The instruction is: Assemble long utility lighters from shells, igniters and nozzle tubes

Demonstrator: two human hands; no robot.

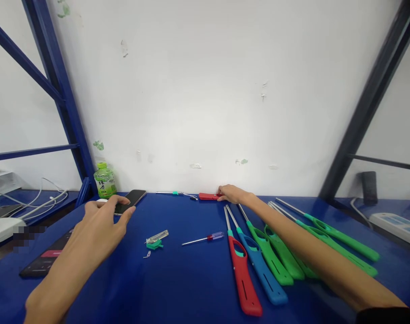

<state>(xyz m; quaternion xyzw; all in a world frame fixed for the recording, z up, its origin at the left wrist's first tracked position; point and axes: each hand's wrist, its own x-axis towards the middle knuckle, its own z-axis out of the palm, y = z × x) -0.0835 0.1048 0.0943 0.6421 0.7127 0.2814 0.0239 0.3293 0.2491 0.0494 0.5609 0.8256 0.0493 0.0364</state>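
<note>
While the right hand (231, 193) holds the end of a red casing (207, 196) in a narrow grip at the back of the table (178, 288), the left hand (102, 225) hovers with a wide grip near a dark phone (136, 197). A screwdriver (214, 236) lies mid-table, with a clear part (158, 236) and a green piece (154, 245) to its left and lighters (264, 270) to its right.

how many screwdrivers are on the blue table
1: the purple-handled screwdriver lies left of the long-necked red lighter. The right forearm could hide others.
</note>
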